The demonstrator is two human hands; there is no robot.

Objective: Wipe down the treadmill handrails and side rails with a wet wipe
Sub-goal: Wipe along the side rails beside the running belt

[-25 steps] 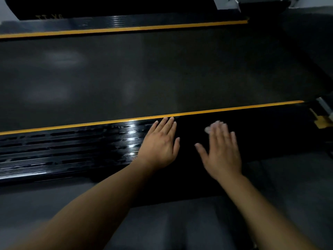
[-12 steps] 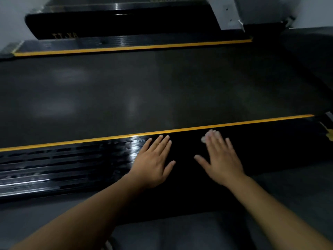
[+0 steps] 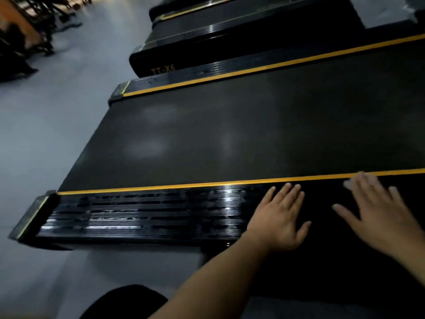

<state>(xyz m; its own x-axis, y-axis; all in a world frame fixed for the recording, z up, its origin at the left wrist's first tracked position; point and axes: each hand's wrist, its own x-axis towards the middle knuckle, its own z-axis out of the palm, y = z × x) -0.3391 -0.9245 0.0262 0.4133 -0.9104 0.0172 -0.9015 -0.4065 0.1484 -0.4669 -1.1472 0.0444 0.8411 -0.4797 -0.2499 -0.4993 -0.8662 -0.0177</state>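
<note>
Near side rail (image 3: 138, 215) runs leftward from flat left hand (image 3: 279, 218); flat right hand (image 3: 381, 215) presses, seemingly, wet wipe (image 3: 347, 184).

The scene is dim and cool. The near side rail (image 3: 142, 215) carries the only hard glare: white streaks along its glossy ribs, with the sharpest glint just left of the left hand (image 3: 279, 221). Beyond the rail the matte belt (image 3: 230, 134) shows only faint, hazy pale patches. Left of the rail the floor (image 3: 46, 134) is a paler blue-grey, warming to orange at the far corner, where dark equipment (image 3: 13, 49) is smeared. At the rail's right end the right hand (image 3: 377, 210) is motion-blurred, its fingertips soft. Nearer than the rail lies deep shadow. Straight lines bow towards the frame edges.
</note>
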